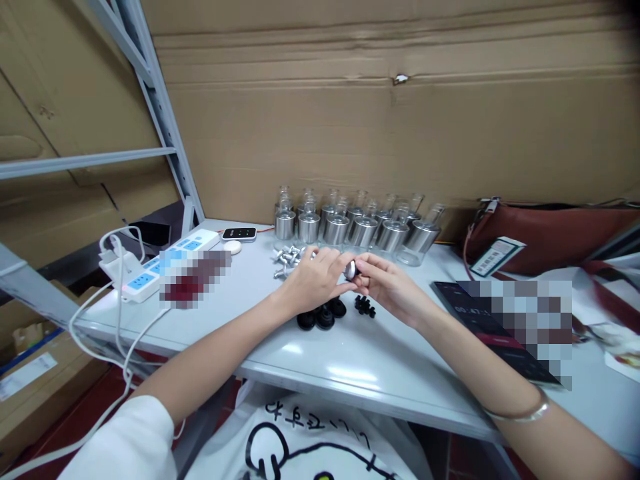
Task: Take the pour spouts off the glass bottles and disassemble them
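Over the middle of the table, my right hand pinches a small silver-and-black piece, its exact kind unclear. My left hand is closed against the same piece from the other side, its thumb below. Just under my left hand lie several round black caps. Small black plugs form a little heap below my right hand. Several shiny metal spout-like parts lie beyond my left hand, partly covered by it.
Glass bottles with metal sleeves stand in rows along the cardboard wall. A power strip with white cables and a small black device are on the left. A phone with a timer and a brown bag are on the right.
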Demonstrator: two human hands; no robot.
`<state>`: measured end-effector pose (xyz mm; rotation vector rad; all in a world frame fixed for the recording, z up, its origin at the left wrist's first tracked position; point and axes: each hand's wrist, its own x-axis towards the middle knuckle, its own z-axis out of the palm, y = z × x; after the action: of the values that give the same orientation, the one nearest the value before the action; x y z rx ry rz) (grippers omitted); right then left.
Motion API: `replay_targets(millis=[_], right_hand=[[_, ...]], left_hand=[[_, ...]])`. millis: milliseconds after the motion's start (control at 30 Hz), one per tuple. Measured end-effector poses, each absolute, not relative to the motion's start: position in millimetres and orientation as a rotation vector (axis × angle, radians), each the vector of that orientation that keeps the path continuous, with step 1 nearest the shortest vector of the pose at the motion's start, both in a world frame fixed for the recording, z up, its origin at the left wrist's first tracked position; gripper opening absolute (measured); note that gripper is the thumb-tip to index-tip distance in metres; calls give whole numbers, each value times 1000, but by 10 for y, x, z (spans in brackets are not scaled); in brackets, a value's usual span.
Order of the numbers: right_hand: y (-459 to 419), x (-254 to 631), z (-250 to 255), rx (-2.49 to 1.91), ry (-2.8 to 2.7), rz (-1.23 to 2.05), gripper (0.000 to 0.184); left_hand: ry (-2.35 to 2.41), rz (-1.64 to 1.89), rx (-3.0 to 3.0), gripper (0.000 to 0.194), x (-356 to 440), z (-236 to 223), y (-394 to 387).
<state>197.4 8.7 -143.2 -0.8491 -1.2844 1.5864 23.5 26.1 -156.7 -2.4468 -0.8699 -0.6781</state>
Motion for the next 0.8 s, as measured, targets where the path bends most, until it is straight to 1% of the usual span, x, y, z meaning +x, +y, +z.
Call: replay_targets(millis=[167, 300, 467, 700, 800], right_hand=[[54, 1948, -1405, -881, -1299, 1558, 32], [24, 1922, -1385, -900, -1292, 1551, 35], [-12, 1869, -1367, -855, -1322, 1465, 41], [-57, 1773, -1401, -801, -1409, 1218, 41], [-58, 1812, -1442, -806, -1516, 1073, 35]], left_hand=[[-882, -692, -2406, 51, 235, -1574, 276], [-830, -763, -2392, 51, 227, -1566, 283], [-820, -819, -2488, 50, 225, -1477, 263], [-825, -829, -2685, 49, 109, -1311, 243], [-832, -853, -2773, 54, 76, -1286, 232]])
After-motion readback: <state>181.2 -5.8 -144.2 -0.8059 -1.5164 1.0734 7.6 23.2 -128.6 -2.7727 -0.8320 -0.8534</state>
